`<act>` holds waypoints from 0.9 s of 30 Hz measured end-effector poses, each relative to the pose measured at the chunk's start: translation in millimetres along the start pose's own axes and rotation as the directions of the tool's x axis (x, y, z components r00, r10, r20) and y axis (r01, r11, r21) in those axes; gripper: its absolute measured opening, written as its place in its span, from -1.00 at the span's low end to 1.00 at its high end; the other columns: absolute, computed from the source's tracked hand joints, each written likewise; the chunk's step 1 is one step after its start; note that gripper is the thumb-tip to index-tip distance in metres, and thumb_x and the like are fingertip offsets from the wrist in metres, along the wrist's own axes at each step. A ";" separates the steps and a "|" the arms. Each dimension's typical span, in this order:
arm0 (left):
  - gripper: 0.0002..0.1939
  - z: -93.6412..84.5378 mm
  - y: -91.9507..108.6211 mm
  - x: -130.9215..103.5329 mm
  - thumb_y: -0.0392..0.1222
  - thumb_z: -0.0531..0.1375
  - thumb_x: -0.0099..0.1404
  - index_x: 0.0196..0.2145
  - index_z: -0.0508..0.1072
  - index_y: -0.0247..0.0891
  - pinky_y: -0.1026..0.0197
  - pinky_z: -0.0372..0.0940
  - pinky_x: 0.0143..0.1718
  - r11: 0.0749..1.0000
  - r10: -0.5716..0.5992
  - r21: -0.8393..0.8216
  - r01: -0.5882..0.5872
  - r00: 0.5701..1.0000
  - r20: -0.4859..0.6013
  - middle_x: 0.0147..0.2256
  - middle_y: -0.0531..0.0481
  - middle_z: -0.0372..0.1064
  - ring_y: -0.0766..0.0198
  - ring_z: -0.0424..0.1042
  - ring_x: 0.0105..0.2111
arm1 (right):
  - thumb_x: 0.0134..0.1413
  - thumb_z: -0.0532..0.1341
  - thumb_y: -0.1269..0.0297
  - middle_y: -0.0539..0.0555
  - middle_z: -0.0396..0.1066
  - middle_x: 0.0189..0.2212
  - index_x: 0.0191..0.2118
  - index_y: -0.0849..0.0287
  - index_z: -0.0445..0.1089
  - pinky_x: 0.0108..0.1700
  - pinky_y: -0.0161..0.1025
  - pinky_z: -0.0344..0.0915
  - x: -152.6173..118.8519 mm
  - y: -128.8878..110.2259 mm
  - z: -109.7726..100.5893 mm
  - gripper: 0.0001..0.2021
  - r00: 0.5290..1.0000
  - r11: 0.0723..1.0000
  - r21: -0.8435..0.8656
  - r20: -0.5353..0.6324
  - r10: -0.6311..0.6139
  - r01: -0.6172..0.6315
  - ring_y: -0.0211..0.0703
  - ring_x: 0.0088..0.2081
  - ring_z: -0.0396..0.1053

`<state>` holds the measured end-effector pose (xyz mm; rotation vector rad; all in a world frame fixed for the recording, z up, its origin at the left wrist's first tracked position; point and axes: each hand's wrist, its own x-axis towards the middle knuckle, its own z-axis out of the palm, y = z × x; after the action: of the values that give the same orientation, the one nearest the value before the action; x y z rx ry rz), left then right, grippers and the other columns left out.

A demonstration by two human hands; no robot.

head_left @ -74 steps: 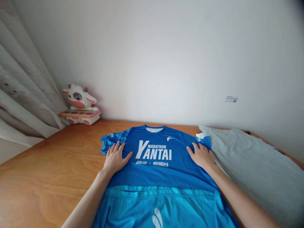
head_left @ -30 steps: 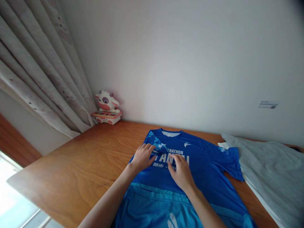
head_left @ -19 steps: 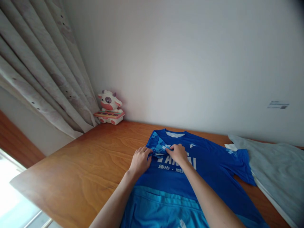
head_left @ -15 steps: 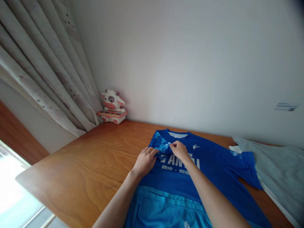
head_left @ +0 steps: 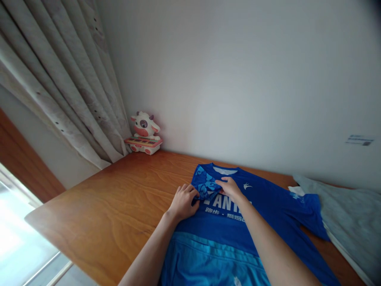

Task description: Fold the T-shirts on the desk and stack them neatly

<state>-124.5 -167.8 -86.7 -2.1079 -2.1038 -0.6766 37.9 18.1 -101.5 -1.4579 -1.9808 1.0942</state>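
Observation:
A blue T-shirt [head_left: 262, 210] with white lettering lies front up on the wooden table, its collar toward the wall. Its left-hand sleeve [head_left: 205, 180], with a lighter blue pattern, is folded inward over the chest. My left hand [head_left: 185, 201] is at the fold's outer edge, fingers curled on the fabric. The edge of the same sleeve is pinched by my right hand [head_left: 230, 188], beside the lettering. Across the lower body of the shirt lies lighter blue fabric [head_left: 211, 258]; I cannot tell whether it is a separate garment. The opposite sleeve is spread out to the right.
A grey garment [head_left: 354, 214] lies at the right, against the blue sleeve. On the far corner of the wooden table [head_left: 119, 206] stands a cow toy with a keyboard [head_left: 144, 135]. A curtain [head_left: 68, 79] hangs at the left, and a wall runs behind.
My right hand has shifted slightly, its fingers a little more extended at the sleeve edge. My left hand stays at the fold. The whole view has moved slightly.

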 end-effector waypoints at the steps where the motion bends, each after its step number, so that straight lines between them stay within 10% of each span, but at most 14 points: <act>1: -0.85 -0.1 1.2 0.0 -0.11 0.29 0.30 -0.18 0.53 -0.15 0.03 0.27 -0.02 1.000 0.001 -0.006 -0.001 1.000 -0.003 -0.13 -0.06 0.50 0.05 0.42 -0.07 | 0.15 0.28 0.04 0.25 0.56 -0.11 0.14 0.22 0.36 -0.27 -0.19 0.49 -1.6 0.4 -0.7 -0.49 1.000 0.999 -0.016 0.001 -0.031 0.031 0.03 -0.19 0.57; 7: -0.86 -3.1 2.7 1.7 -0.14 0.21 0.40 -0.11 0.53 -0.12 0.05 0.27 0.00 0.999 0.020 -0.032 -0.019 0.999 0.035 -0.10 -0.07 0.52 0.06 0.44 -0.04 | 0.03 0.27 0.34 0.17 0.39 0.14 0.03 0.07 0.49 0.26 -0.03 0.22 -22.1 7.4 -19.1 -0.61 0.931 0.923 -0.126 0.086 -0.354 0.362 0.05 0.22 0.31; 12: -0.83 -3.0 4.7 3.1 -0.15 0.13 0.46 -0.10 0.51 -0.17 0.08 0.27 -0.02 0.998 -0.007 -0.062 0.007 1.000 0.014 -0.14 -0.06 0.55 0.11 0.48 -0.09 | -0.06 0.27 0.46 0.15 0.38 0.14 -0.01 0.04 0.54 0.26 -0.05 0.21 -30.5 17.6 -38.1 -0.57 0.856 0.818 -0.258 0.219 -0.468 0.514 0.04 0.20 0.32; 18: -0.69 -1.5 5.2 2.5 0.03 0.18 0.46 0.05 0.48 -0.12 0.03 0.28 -0.02 0.997 0.075 0.010 -0.076 0.996 0.051 -0.09 -0.07 0.54 0.04 0.46 -0.04 | 0.21 0.19 0.32 0.16 0.46 -0.05 -0.17 0.12 0.57 0.09 -0.15 0.30 -23.1 19.0 -34.6 -0.81 0.890 0.819 -0.348 0.176 -0.421 0.456 -0.02 0.03 0.42; 23: -0.81 0.7 4.9 4.1 -0.09 0.15 0.49 -0.06 0.53 -0.11 0.05 0.28 -0.02 0.987 0.143 0.066 -0.147 0.988 0.064 -0.07 -0.08 0.51 0.07 0.42 -0.03 | 0.23 0.20 0.26 0.21 0.50 -0.04 0.08 0.19 0.47 -0.10 -0.23 0.34 -14.8 17.4 -26.1 -0.66 0.958 0.887 -0.365 0.070 -0.277 0.283 -0.05 -0.09 0.49; 27: -0.73 -0.2 5.9 4.9 -0.10 0.03 0.55 -0.11 0.51 -0.17 0.07 0.29 -0.08 0.991 0.126 0.048 -0.128 0.991 0.049 -0.18 -0.09 0.53 0.10 0.45 -0.12 | 0.13 0.30 0.15 0.13 0.58 -0.26 -0.21 0.15 0.55 -0.27 -0.29 0.29 -9.2 11.2 -23.7 -0.79 0.982 0.913 -0.363 0.054 -0.179 0.187 -0.03 -0.19 0.52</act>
<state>-119.1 -163.6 -83.3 -2.2264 -1.9656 -0.5585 65.1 18.7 -95.6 -1.3988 -2.3768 0.6842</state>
